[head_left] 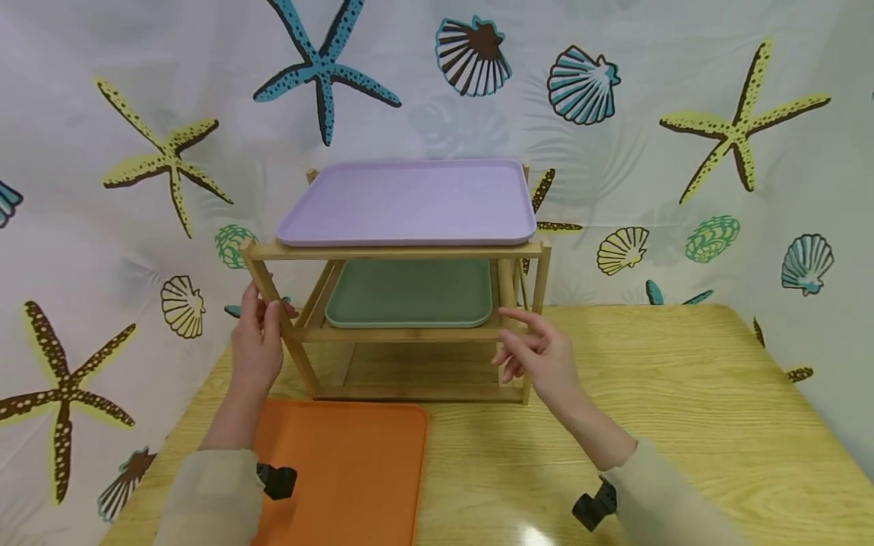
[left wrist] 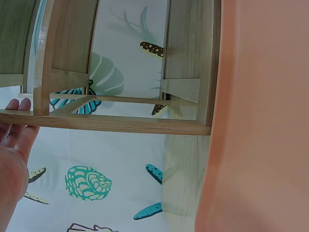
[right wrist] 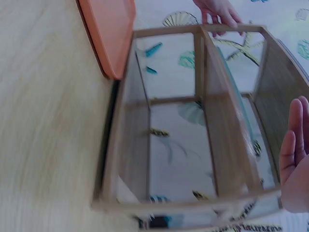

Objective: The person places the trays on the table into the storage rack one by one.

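A wooden shelf rack (head_left: pixel 403 334) with three tiers stands on the table. On its top tier lies a lilac tray (head_left: pixel 410 203), and on the middle tier a green tray (head_left: pixel 415 292). The bottom tier (head_left: pixel 410 368) shows bare wood. My left hand (head_left: pixel 258 345) grips the rack's left side frame, fingertips reaching through past the post; in the left wrist view its fingers (left wrist: pixel 24 135) lie at the side rail. Beside the right post, my right hand (head_left: pixel 539 356) has loosely bent, relaxed fingers and holds nothing. In the right wrist view its fingers (right wrist: pixel 295 128) look nearly straight.
An orange tray (head_left: pixel 341 462) lies on the table in front of the rack's left half, its far edge close to the rack's base. The wooden table (head_left: pixel 683 394) extends to the right. Behind hangs a white cloth (head_left: pixel 614 174) printed with starfish and shells.
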Motion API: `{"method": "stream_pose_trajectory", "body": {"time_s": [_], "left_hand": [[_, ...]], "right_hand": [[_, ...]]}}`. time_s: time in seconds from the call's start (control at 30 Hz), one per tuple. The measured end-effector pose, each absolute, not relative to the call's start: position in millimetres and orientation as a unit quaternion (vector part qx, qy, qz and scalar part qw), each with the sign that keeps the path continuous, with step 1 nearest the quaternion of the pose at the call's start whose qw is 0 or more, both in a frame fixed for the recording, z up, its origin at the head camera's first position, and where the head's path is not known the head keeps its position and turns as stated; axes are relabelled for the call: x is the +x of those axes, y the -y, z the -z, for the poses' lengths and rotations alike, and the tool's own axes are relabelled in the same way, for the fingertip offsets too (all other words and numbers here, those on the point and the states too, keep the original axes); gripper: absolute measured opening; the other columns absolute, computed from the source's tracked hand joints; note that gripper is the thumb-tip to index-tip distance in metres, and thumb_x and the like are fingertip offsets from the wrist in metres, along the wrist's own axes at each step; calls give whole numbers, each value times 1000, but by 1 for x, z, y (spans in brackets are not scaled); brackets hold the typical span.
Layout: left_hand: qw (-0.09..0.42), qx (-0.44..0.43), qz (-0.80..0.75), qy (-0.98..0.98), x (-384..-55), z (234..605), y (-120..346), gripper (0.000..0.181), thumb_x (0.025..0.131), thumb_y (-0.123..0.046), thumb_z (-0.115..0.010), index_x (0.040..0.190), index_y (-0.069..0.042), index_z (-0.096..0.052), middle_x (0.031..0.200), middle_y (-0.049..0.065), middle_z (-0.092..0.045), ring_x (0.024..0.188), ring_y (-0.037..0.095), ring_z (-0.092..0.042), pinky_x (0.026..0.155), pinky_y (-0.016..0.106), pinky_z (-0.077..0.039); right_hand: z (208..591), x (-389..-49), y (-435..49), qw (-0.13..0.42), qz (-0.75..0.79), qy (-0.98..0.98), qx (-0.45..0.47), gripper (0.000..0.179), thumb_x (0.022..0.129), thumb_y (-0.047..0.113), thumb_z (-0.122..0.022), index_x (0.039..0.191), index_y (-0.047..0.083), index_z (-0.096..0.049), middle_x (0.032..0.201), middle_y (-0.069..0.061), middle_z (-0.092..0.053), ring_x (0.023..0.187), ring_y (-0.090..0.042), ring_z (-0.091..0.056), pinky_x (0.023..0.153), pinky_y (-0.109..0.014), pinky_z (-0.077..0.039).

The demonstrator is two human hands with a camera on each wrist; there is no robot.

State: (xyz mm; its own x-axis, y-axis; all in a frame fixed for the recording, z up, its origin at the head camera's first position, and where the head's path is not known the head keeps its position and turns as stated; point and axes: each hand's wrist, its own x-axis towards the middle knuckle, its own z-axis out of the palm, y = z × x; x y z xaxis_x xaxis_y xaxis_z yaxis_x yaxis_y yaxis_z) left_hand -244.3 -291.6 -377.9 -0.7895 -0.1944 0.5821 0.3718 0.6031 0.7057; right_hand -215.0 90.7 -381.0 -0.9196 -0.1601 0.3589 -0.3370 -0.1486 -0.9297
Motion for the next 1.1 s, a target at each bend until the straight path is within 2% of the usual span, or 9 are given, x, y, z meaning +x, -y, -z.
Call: {"method": "stream_pose_trajectory", "body": {"time_s": [0.1, 0.23, 0.33, 0.4, 0.5, 0.6, 0.7, 0.9, 1.1], "left_hand": [[321, -50, 443, 836, -245, 379, 292, 39, 107, -19, -37, 145, -14, -38, 94, 12, -62, 90, 19, -60, 82, 17, -42], [315, -46, 446, 837, -245, 380, 292, 39, 107, -21, -37, 145, -14, -37, 96, 12, -61, 91, 7, -56, 84, 22, -42], [314, -46, 445, 837, -244, 380, 293, 40, 107, -22, -37, 146, -16, -36, 96, 10, -61, 92, 4, -55, 85, 23, -43], [316, -49, 446, 836, -244, 380, 293, 40, 107, -22, -37, 146, -16, -36, 95, 9, -61, 92, 7, -56, 84, 22, -42], [319, -51, 445, 835, -244, 380, 293, 40, 107, -21, -37, 146, -17, -36, 94, 8, -62, 92, 13, -58, 83, 21, -43], [321, -50, 444, 835, -245, 380, 292, 40, 107, -20, -38, 146, -16, -37, 93, 8, -62, 92, 19, -59, 83, 19, -43], [322, -50, 441, 836, -245, 380, 292, 39, 107, -20, -37, 146, -15, -37, 93, 6, -61, 91, 22, -59, 83, 18, -43], [322, -41, 435, 840, -245, 379, 292, 39, 107, -21, -36, 146, -17, -36, 92, 5, -61, 91, 22, -59, 80, 19, -43], [305, -44, 459, 833, -244, 377, 293, 40, 107, -21, -37, 147, -17, -37, 96, 7, -62, 92, 15, -61, 82, 19, -45]], "right_hand": [[376, -214, -113, 110, -716, 652, 226, 14, 96, -1, -57, 107, -2, -66, 64, -4, -66, 47, -14, -59, 48, -27, -51], [372, -221, -143, 145, -683, 678, 230, 15, 97, 0, -57, 93, 7, -69, 68, -2, -67, 51, -13, -61, 51, -25, -51], [368, -230, -156, 144, -644, 718, 222, 12, 97, 2, -57, 106, 0, -65, 85, -5, -69, 68, -10, -65, 56, -24, -50], [365, -236, -160, 134, -618, 740, 227, 22, 98, 3, -57, 118, -5, -59, 101, -11, -68, 83, -12, -64, 62, -25, -51], [361, -245, -161, 106, -593, 758, 250, 36, 98, 3, -56, 132, -6, -49, 121, -19, -59, 107, -22, -58, 78, -27, -51], [357, -252, -158, 81, -573, 767, 276, 44, 99, 3, -53, 141, -5, -39, 130, -23, -53, 117, -33, -53, 91, -29, -47], [354, -257, -153, 74, -560, 768, 301, 46, 100, 2, -51, 143, -3, -35, 127, -25, -55, 114, -37, -56, 93, -31, -45], [353, -261, -148, 90, -553, 764, 319, 45, 100, -1, -50, 143, 0, -36, 109, -25, -62, 95, -38, -64, 83, -26, -49], [357, -263, -146, 94, -555, 763, 318, 45, 100, -2, -49, 143, 0, -36, 104, -24, -62, 94, -41, -63, 83, -27, -49]]}}
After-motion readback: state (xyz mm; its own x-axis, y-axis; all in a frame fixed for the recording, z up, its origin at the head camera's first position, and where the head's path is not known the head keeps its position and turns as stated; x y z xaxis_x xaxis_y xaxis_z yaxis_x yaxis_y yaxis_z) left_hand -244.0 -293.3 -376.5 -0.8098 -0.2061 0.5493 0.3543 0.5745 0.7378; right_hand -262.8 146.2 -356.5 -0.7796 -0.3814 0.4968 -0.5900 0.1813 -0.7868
